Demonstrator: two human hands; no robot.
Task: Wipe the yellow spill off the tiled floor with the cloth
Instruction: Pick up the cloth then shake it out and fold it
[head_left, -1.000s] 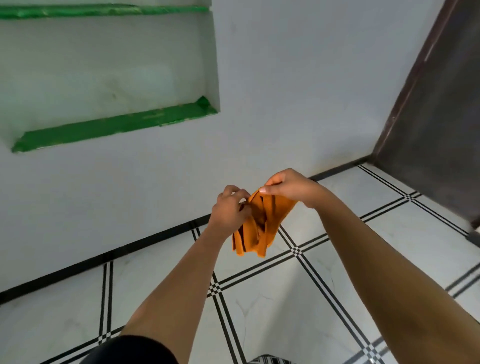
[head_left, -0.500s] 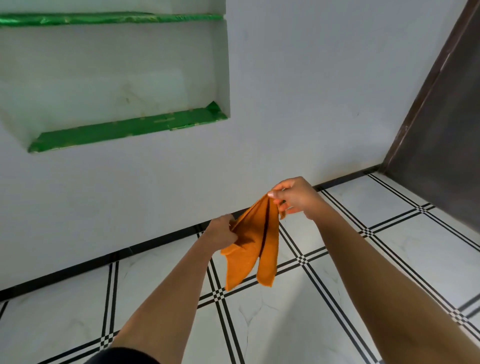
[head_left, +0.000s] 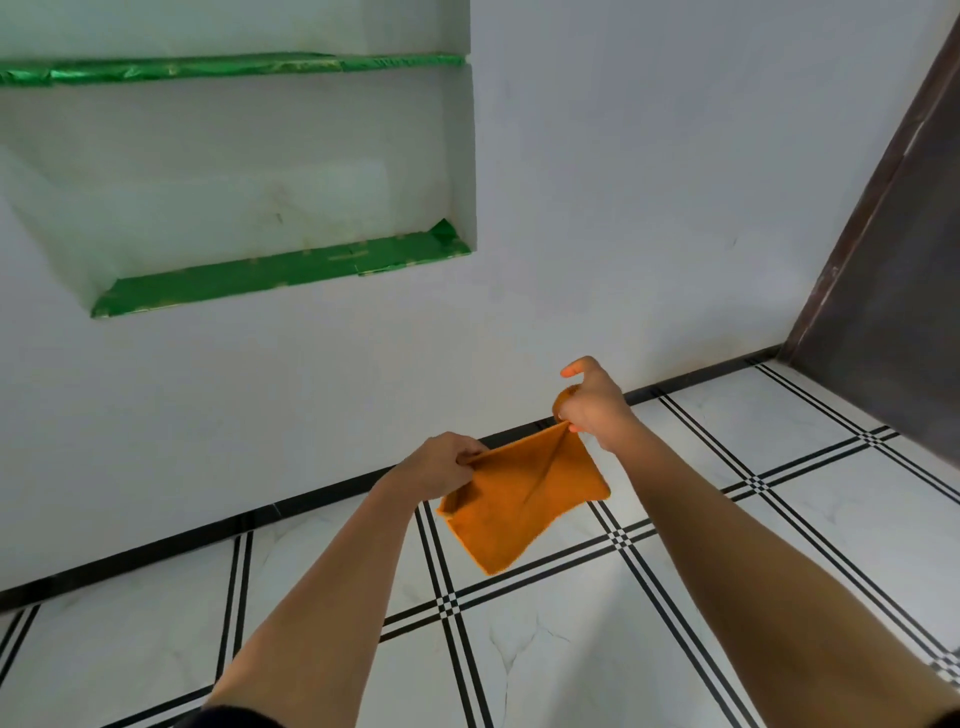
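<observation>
An orange cloth hangs spread out in the air above the tiled floor, held by two of its upper corners. My left hand pinches the left corner. My right hand pinches the right corner, a little higher, with its index finger sticking out. The floor has white tiles with black line borders. No yellow spill shows in this view.
A white wall with a black skirting strip stands straight ahead. A recessed niche with green-lined shelves sits in the wall at the upper left. A dark door closes off the right side.
The cloth was bunched between both hands, then hung folded, and is now pulled open flat. My hands have moved apart, the left one down and left.
</observation>
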